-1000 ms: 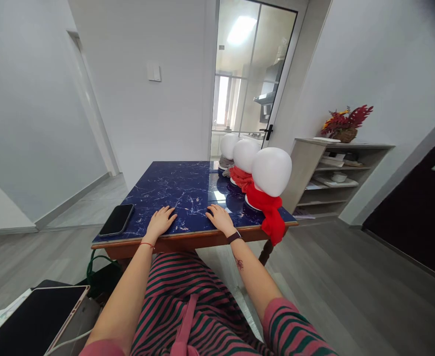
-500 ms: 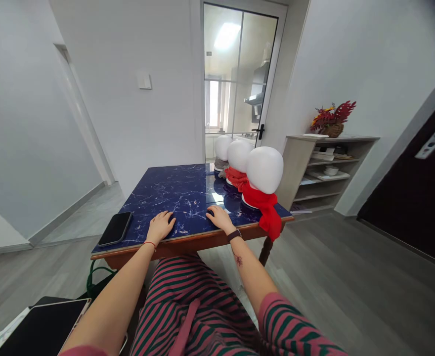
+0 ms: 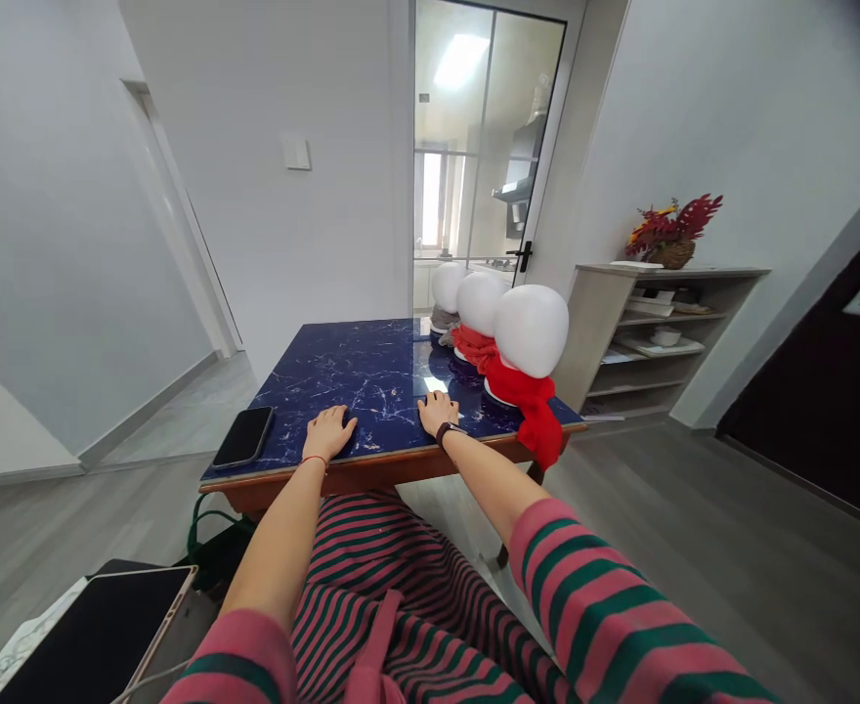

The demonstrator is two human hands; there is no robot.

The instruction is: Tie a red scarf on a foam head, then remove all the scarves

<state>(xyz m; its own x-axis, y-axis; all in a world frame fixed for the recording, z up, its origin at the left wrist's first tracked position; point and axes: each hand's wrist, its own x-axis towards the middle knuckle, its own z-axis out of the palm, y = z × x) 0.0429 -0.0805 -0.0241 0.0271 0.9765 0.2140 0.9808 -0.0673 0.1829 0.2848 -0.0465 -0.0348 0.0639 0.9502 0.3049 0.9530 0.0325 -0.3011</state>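
Clearly, the right hand (image 3: 439,415) is nearer the red scarf (image 3: 535,403) at its three o'clock, tail hanging toward five; the left hand (image 3: 328,433) also rests on the table (image 3: 349,354), fingers of both loosely apart, holding nothing.

Place: a home, beside its kitchen (image 3: 423,282).
Glass door (image 3: 485,137): window (image 3: 432,200) and probable range hood (image 3: 515,191) beyond.
Shelf unit (image 3: 592,337): basket of red leaves (image 3: 675,235) midway along its top.
Table (image 3: 342,367): blue marbled top, phone (image 3: 245,437) at near left corner.
Floor (image 3: 694,518): grey, wood-look.
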